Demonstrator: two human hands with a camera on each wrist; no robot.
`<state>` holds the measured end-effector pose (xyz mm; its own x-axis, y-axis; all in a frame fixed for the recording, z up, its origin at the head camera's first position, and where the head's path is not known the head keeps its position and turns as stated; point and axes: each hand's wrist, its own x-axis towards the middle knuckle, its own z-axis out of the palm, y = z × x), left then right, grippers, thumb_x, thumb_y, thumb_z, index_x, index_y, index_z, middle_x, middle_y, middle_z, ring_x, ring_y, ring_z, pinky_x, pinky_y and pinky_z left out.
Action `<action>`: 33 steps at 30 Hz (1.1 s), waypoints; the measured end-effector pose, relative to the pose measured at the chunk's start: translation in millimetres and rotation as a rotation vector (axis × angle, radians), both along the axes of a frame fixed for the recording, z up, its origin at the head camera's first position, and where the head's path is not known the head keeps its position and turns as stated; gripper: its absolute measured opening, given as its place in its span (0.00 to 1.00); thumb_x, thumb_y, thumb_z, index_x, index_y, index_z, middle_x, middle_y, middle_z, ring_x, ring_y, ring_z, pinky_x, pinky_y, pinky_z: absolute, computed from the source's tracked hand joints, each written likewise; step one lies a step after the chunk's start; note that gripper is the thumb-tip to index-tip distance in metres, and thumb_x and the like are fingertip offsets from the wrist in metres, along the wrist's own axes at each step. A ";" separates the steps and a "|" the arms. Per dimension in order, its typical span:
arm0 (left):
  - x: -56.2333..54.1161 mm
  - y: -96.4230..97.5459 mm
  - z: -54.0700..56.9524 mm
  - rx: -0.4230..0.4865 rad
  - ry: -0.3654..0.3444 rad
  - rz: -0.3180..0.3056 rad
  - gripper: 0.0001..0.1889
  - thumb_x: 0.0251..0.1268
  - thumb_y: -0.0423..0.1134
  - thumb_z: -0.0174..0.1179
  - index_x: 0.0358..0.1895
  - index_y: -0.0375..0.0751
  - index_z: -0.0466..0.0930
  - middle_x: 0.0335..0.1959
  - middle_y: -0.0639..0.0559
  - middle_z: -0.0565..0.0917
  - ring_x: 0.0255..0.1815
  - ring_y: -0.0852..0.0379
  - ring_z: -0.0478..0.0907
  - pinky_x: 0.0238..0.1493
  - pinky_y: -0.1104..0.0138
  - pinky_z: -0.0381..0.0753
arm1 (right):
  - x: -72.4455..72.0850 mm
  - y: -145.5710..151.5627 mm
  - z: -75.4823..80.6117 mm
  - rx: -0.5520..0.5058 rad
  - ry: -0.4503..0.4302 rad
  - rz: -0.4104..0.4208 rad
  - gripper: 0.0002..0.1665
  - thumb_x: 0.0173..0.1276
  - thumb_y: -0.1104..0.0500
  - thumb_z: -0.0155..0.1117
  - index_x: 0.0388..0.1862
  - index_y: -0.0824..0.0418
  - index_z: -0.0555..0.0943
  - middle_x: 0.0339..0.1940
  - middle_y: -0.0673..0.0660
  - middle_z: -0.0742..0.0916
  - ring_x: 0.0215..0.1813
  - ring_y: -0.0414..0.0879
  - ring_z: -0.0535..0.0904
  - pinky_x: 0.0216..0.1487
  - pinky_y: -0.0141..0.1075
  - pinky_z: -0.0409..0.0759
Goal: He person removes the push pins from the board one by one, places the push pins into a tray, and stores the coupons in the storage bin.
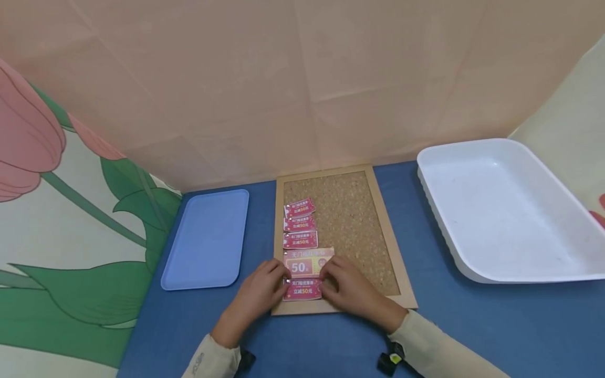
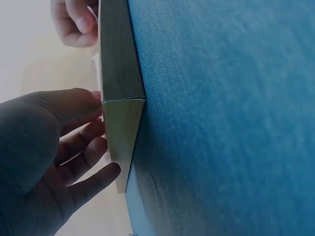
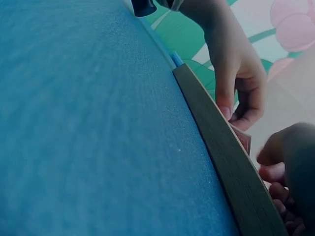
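On the cork board (image 1: 345,220) lies a column of coupons along its left side. My left hand (image 1: 262,289) is at the left ends of the lowest two, its thumb and a finger pinching the lowest red coupon (image 1: 304,290). A corner of that coupon (image 3: 242,139) shows above the frame in the right wrist view. My right hand (image 1: 352,289) is at their right ends, fingers curled, fingertips by the edge of the larger pink-and-yellow coupon (image 1: 307,265); I cannot tell whether it grips either. Above lie three red coupons, the nearest (image 1: 300,240) directly over the larger one.
A light blue tray (image 1: 175,257) is left of the board on the blue-covered table (image 1: 331,346). At the right stands a large white bin (image 1: 449,247). The board's wooden frame (image 1: 387,220) has a raised edge, and a cloth wall (image 1: 302,94) rises behind.
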<state>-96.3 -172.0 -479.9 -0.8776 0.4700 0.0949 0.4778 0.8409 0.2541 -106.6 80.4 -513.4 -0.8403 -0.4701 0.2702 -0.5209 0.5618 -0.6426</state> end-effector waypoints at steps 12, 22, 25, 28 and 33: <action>0.4 1.2 0.5 0.018 -0.037 0.038 0.07 0.63 0.43 0.66 0.43 0.49 0.81 0.44 0.58 0.78 0.44 0.60 0.72 0.43 0.63 0.79 | 2.2 1.4 0.6 0.058 0.088 -0.027 0.11 0.56 0.55 0.68 0.25 0.47 0.73 0.31 0.39 0.71 0.32 0.36 0.66 0.33 0.31 0.67; 1.1 1.4 0.7 0.006 -0.050 0.059 0.07 0.63 0.42 0.66 0.42 0.49 0.81 0.44 0.58 0.78 0.41 0.60 0.70 0.39 0.65 0.78 | 3.1 -0.8 0.4 0.069 0.078 -0.058 0.12 0.58 0.51 0.71 0.24 0.46 0.75 0.29 0.39 0.71 0.32 0.36 0.66 0.34 0.32 0.67; 1.7 1.3 0.1 0.007 -0.045 0.056 0.07 0.63 0.42 0.66 0.42 0.49 0.81 0.44 0.58 0.78 0.41 0.60 0.70 0.39 0.65 0.78 | 3.2 -0.9 -0.6 0.077 0.086 -0.058 0.12 0.58 0.50 0.71 0.23 0.45 0.75 0.28 0.38 0.71 0.31 0.36 0.65 0.33 0.32 0.66; 2.2 1.1 -0.7 0.007 -0.039 0.054 0.07 0.63 0.42 0.66 0.42 0.49 0.81 0.43 0.58 0.78 0.41 0.60 0.70 0.39 0.65 0.78 | 3.2 -0.7 -1.6 0.090 0.096 -0.053 0.14 0.58 0.49 0.71 0.21 0.44 0.74 0.26 0.38 0.70 0.30 0.36 0.65 0.32 0.32 0.65; 2.6 0.9 -0.9 0.010 -0.035 0.057 0.07 0.63 0.42 0.66 0.42 0.49 0.81 0.43 0.58 0.78 0.41 0.60 0.69 0.39 0.64 0.78 | 4.4 -1.2 -2.9 0.111 0.098 -0.043 0.18 0.58 0.46 0.71 0.18 0.42 0.70 0.23 0.39 0.70 0.31 0.36 0.64 0.34 0.33 0.64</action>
